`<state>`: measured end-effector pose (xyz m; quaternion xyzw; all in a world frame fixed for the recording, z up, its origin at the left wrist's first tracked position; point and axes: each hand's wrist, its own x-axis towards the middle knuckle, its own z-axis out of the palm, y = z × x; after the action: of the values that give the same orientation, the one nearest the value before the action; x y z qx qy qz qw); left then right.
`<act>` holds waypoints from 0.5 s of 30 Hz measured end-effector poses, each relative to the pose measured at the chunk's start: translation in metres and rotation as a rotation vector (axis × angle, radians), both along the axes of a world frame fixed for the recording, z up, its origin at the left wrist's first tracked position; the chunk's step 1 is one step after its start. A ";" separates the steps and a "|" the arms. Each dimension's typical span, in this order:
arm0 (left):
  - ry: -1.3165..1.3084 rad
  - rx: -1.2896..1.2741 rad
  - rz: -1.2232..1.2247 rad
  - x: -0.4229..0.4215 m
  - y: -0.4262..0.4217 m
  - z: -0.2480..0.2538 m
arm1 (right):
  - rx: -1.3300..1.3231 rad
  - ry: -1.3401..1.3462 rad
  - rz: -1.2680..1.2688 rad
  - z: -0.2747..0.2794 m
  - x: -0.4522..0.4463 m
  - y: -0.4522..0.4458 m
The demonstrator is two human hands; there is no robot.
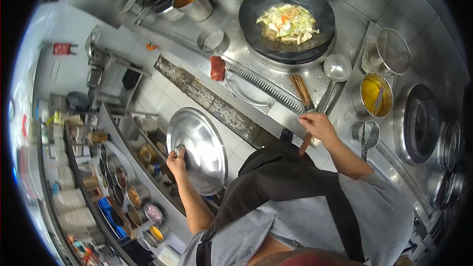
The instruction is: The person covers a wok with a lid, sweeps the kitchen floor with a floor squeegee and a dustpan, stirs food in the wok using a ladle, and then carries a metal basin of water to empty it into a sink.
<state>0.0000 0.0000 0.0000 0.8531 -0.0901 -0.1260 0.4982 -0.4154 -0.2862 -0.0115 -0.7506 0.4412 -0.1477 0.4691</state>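
My left hand (177, 161) grips the knob of a large round metal lid (199, 143), which is held out over the floor. My right hand (318, 127) is closed around the wooden-ended handle of a steel ladle (337, 67). The ladle's bowl is just right of the wok; whether it rests on the steel top I cannot tell. Close to my right fingers is a bamboo wok brush (299, 87). Beyond both hands, a black wok (251, 32) sits on the burner, with chopped cabbage and orange bits (288, 22) inside it.
Right of the ladle stand a pot of yellow oil (358, 96), a mesh strainer (393, 51) and a dark round pan (419, 123). Behind left is a pot of orange liquid (192, 7). A red cloth (217, 68) hangs at the stove edge. Shelves with stacked plates (76, 212) line the left.
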 end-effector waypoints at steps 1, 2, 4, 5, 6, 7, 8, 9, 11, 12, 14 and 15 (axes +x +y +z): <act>0.018 -0.036 -0.050 0.001 -0.009 0.019 | -0.088 -0.007 0.044 0.007 0.010 0.001; 0.019 -0.074 -0.122 0.010 -0.014 0.029 | -0.167 -0.011 0.085 0.013 0.020 0.007; -0.194 -0.029 -0.269 0.019 -0.107 0.075 | -0.131 -0.177 -0.010 0.004 0.048 -0.050; -0.258 -0.008 -0.352 0.014 -0.139 0.088 | -0.140 -0.257 -0.064 0.010 0.049 -0.057; -0.323 0.071 -0.414 0.020 -0.168 0.096 | -0.107 -0.256 -0.110 0.017 0.051 -0.060; -0.399 0.154 -0.477 0.030 -0.200 0.107 | -0.104 -0.260 -0.134 0.019 0.053 -0.061; -0.406 0.101 -0.553 0.028 -0.238 0.119 | -0.105 -0.229 -0.141 0.019 0.054 -0.058; -0.408 0.049 -0.635 0.019 -0.281 0.131 | -0.103 -0.196 -0.153 0.017 0.055 -0.053; -0.472 0.053 -0.822 -0.008 -0.367 0.153 | -0.096 -0.188 -0.232 0.004 0.047 -0.033; -0.625 0.094 -0.932 -0.009 -0.415 0.148 | -0.075 -0.169 -0.320 0.003 0.043 -0.020; -0.742 0.116 -1.091 -0.042 -0.503 0.149 | -0.022 -0.117 -0.532 0.001 0.037 0.011; -0.874 -0.037 -1.149 -0.061 -0.541 0.140 | 0.008 -0.078 -0.649 -0.001 0.033 0.029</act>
<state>-0.0612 -0.5408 0.1397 0.6347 -0.7178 -0.0138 0.2860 -0.3823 -0.2569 -0.0121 -0.5626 0.6399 -0.3165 0.4170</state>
